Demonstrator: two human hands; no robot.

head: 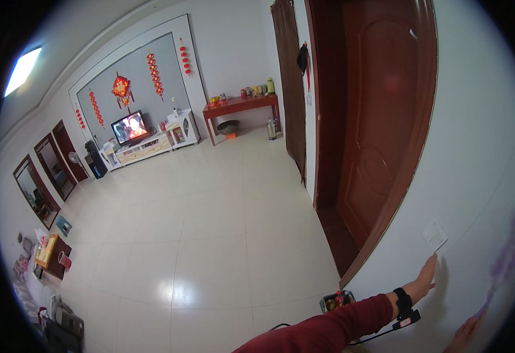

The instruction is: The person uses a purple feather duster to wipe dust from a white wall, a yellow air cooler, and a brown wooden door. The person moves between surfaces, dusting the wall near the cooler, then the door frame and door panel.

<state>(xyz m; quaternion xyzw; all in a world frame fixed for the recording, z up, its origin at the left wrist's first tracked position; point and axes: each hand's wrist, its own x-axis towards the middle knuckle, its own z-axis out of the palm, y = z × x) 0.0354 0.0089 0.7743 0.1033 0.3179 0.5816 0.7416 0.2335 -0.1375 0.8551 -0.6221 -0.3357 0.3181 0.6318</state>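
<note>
My left hand, in a dark red sleeve with a black strap and a small cabled device at the wrist, stretches out to the white wall. Its fingertips are at the lower edge of a white light switch; whether they press it cannot be told. Nothing is held in it, and a lower digit stands apart from the extended fingers. At the bottom right, my right hand grips the thin handle of a purple fluffy duster. The duster's head points upward, close to the wall, and looks blurred.
A brown wooden door stands left of the switch. Below my left arm a box holds bottles and other items. Pale floor tiles stretch to a television on a white cabinet and a red-brown table. A wooden coffee table stands left.
</note>
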